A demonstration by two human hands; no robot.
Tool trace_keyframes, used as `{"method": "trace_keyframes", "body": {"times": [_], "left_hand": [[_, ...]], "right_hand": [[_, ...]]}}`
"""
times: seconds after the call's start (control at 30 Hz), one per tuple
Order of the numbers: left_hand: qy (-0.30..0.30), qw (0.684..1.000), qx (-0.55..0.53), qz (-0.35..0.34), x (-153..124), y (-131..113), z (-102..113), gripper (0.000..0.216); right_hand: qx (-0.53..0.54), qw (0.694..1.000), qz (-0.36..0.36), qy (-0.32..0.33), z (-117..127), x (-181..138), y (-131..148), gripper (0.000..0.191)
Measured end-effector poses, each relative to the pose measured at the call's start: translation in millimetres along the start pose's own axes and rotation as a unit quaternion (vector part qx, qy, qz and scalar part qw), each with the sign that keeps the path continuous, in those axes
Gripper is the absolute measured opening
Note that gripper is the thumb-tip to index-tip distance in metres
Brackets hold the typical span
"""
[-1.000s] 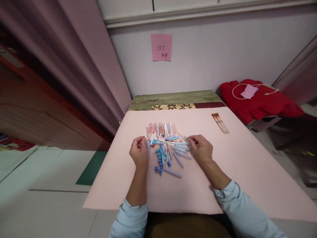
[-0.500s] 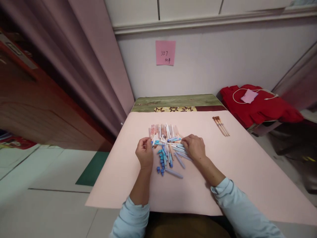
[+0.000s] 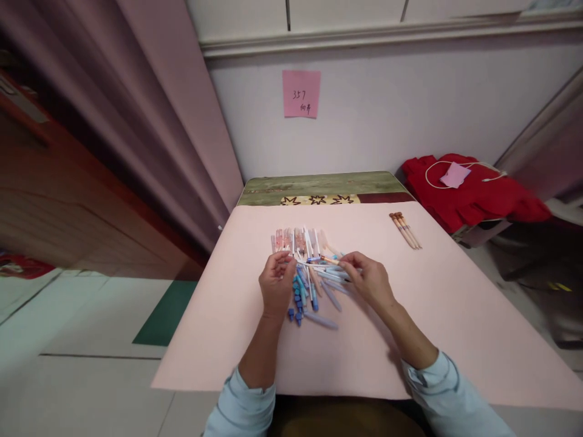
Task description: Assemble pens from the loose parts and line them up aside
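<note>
Orange slim piece (image 3: 330, 260): pinched by the right hand (image 3: 370, 279) above the heaped pens (image 3: 316, 279); best kept level and lightly held.
Left hand (image 3: 276, 286): fingers bunched at the heap's left; what is pinched, if anything, cannot be told.
Blue blocks (image 3: 298, 301): best left unbumped.

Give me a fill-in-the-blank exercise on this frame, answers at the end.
The number on the pink note is ____.
The white cable lies on a ____ cloth.
Of the left hand and the right hand, the ____ one is nearer the brown-topped pens.
The small cube-like pieces nearest the person are ____.
Answers: 357; red; right; blue.
</note>
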State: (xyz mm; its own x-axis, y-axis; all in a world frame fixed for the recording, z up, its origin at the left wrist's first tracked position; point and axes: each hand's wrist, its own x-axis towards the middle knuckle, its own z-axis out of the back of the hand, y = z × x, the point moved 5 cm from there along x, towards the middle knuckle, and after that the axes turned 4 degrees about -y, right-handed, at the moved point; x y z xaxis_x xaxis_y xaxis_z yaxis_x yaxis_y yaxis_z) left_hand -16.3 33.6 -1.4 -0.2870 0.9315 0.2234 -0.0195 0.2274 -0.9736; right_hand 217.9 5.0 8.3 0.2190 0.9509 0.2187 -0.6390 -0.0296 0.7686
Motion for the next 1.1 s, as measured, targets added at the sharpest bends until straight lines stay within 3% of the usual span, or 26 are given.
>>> {"method": "trace_keyframes", "body": {"times": [0.1,0.2,0.33,0.5,0.63,0.8,0.97,1.1], "left_hand": [[0.079,0.992,-0.062,0.071,-6.9,-2.0,-14.6,0.033],[0.146,0.974,-0.111,0.135,-15.3,-3.1,-26.4,0.034],[0.152,0.963,-0.143,0.169,-17.3,-0.1,-27.3,0.026],[0.057,0.938,-0.272,0.206,-1.3,6.7,-10.4,0.028],[0.021,0.913,-0.346,0.215,9.5,9.2,1.0,0.036],[0.018,0.904,-0.367,0.220,11.5,13.0,4.3,0.030],[0.018,0.903,-0.370,0.219,11.4,13.4,4.7,0.023],[0.033,0.899,-0.372,0.228,9.4,11.3,0.8,0.019]], "right_hand": [[0.161,0.986,-0.034,0.010,-18.2,-10.6,6.6,0.025],[0.245,0.969,-0.035,0.016,-35.9,-18.3,19.9,0.026],[0.263,0.965,0.000,0.015,-38.4,-18.4,34.1,0.023],[0.189,0.980,-0.016,-0.067,-16.1,-4.0,19.0,0.024],[0.062,0.994,-0.001,-0.084,-17.6,-0.7,7.3,0.020],[-0.015,0.995,0.048,-0.088,-29.1,-5.9,3.4,0.017],[-0.072,0.986,0.095,-0.117,-21.3,-3.7,1.4,0.020],[-0.121,0.981,0.129,-0.075,-24.0,10.9,11.2,0.022]]}}
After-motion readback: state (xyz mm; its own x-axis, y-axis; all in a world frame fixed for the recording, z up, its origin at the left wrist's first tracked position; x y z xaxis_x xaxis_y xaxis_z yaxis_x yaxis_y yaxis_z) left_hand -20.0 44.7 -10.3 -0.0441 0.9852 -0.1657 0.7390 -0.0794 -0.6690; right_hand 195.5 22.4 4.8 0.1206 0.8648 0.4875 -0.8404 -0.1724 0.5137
